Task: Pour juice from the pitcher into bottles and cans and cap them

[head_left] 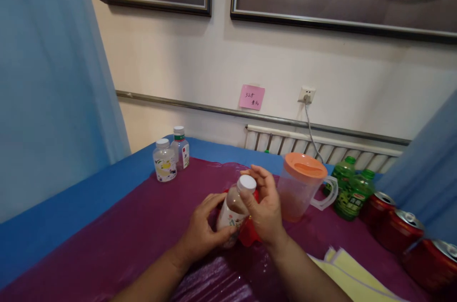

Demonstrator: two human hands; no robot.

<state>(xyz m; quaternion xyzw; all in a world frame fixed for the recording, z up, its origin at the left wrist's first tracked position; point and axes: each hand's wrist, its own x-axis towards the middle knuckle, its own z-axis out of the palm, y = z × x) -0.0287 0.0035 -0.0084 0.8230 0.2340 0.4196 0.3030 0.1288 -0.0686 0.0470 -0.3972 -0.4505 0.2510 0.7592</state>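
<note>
A clear plastic bottle (232,211) with a white cap (247,183) and a printed label is held tilted, its top leaning right. My left hand (205,226) wraps round its lower body, thumb in front. At the top, my right hand (266,209) curves loosely round the neck, the thumb against it just below the cap and the fingers behind. Brownish content shows through the wall. Directly behind the bottle is a red object (250,233), mostly hidden by the bottle and my hands.
Two capped clear bottles, a wide one (164,164) and a narrow one (183,152), stand back left. To the right are an orange-lidded pitcher (294,195), green bottles (353,195), several red cans (400,230) and a yellow cloth (352,273). Purple sheeting (143,235) covers the blue table surface (78,197).
</note>
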